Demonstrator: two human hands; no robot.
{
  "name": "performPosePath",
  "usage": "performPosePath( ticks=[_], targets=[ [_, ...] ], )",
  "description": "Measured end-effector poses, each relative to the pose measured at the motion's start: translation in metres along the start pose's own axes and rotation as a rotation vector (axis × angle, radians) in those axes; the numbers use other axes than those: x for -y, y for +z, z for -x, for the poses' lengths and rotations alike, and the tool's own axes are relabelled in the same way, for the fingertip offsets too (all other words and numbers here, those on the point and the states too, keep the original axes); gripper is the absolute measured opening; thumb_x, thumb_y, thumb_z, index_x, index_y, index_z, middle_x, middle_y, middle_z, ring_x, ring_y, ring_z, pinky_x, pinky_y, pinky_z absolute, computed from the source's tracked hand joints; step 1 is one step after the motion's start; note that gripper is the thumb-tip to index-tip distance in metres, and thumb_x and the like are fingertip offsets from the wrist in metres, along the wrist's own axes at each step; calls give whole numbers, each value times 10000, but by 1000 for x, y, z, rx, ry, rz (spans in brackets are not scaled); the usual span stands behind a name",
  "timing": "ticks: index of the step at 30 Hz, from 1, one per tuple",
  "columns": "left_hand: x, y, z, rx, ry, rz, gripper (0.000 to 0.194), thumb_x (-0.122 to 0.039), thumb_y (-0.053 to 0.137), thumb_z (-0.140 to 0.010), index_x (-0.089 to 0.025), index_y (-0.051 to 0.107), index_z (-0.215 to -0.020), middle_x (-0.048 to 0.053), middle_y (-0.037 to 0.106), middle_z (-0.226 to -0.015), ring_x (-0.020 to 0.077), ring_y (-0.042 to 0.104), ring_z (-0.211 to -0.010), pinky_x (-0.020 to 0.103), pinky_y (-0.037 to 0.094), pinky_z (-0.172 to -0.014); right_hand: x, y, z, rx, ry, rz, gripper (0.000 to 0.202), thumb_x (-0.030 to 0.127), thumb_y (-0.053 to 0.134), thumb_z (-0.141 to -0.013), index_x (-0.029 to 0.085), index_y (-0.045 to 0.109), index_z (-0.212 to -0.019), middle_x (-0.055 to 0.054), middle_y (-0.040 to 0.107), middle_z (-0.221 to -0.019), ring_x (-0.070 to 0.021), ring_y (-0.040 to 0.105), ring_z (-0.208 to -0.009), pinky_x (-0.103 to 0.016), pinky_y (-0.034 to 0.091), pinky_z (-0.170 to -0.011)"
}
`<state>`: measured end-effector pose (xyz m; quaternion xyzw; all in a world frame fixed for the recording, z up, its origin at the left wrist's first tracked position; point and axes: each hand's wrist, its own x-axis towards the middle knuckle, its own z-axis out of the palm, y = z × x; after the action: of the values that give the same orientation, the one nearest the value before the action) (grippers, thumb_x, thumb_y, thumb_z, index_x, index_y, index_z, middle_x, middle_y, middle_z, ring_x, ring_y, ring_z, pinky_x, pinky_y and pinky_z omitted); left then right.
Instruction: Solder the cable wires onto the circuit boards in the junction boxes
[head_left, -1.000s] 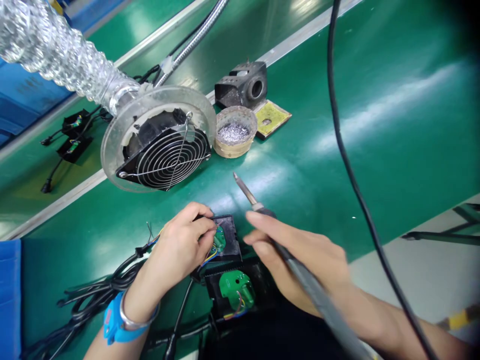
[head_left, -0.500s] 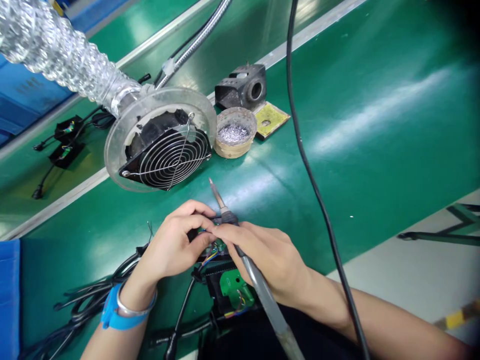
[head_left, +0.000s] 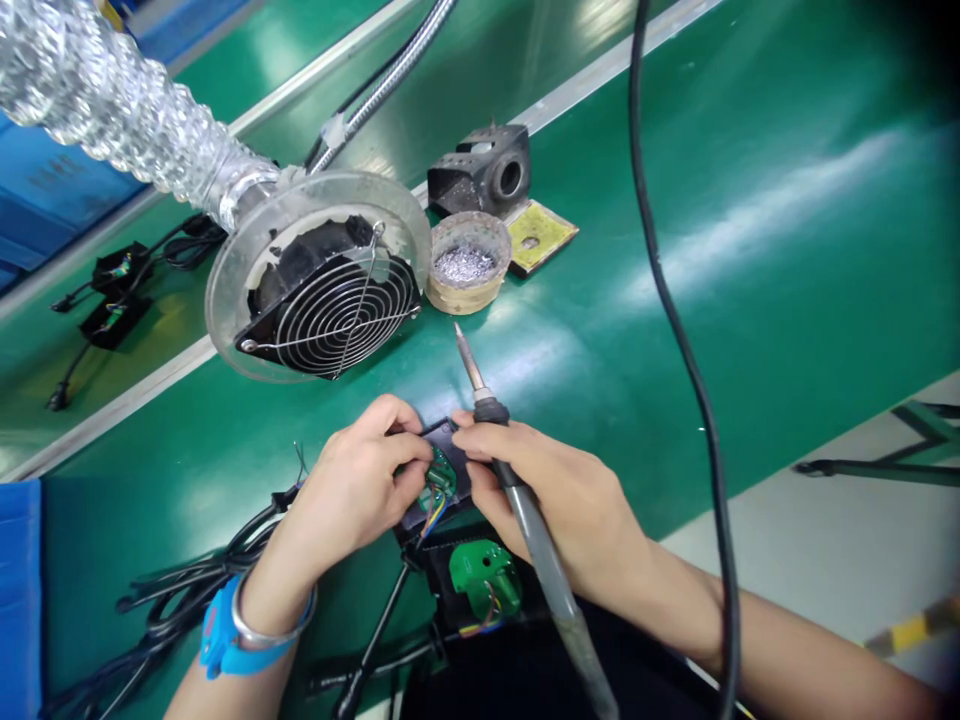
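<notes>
My right hand is wrapped around a soldering iron, its tip pointing up and away, clear of the boards. Fingertips of that hand also reach the right side of a black plastic case. A small green circuit board with coloured wires sits in this case. My left hand pinches at the board's left edge; the fingertips partly hide the contact. Closer to my body lies a second black case holding a larger green board, also wired.
A fume extractor fan hangs at the upper left. Beyond the hands stand a solder-filled bowl, an iron holder and a yellow sponge. Black cables lie left; the iron's cord crosses on the right.
My right hand and the soldering iron have shifted right, away from my left hand. More of the small board and its case now shows between the hands.
</notes>
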<state>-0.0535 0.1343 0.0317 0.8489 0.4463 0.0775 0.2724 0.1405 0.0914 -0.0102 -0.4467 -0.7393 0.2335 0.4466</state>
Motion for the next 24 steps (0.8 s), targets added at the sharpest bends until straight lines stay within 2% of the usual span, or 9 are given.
performPosePath(
  ticks=[4,8,12,17,24],
  targets=[
    [0,2,5,-27,0,-37,144,-156,553,-884,-217,680,-856,26,583,-1056,145,621,-872,266,501,-765,-3,-10,-3,24,-20,-24,353,30,514,-885,178,585,-1198,-65,704,-1113,-149,689,-957,-264,580,-861],
    [-1,4,7,-35,0,-66,136,-182,549,-899,-221,680,-890,21,593,-1063,134,623,-838,261,497,-743,6,-42,4,23,-27,-10,415,87,560,-884,204,574,-1282,-32,696,-920,-132,664,-742,-247,564,-645],
    [-1,5,7,-50,10,-78,130,-185,550,-901,-216,675,-888,22,597,-1065,126,621,-810,255,490,-721,15,-63,12,104,-40,-4,320,127,536,-863,177,636,-1163,-50,677,-817,-155,637,-659,-276,534,-555],
    [-1,5,7,-63,16,-67,133,-178,546,-902,-214,671,-875,21,597,-1060,121,618,-808,253,487,-721,9,-51,14,63,-23,-117,313,67,514,-802,152,642,-1075,-38,633,-726,-130,553,-545,-273,470,-471],
    [-1,6,8,-64,10,-61,124,-178,553,-899,-212,669,-874,20,594,-1060,125,617,-815,264,489,-729,3,-42,15,47,-51,-200,315,36,503,-785,115,650,-1053,-64,636,-752,-126,557,-583,-270,474,-495]
  ],
)
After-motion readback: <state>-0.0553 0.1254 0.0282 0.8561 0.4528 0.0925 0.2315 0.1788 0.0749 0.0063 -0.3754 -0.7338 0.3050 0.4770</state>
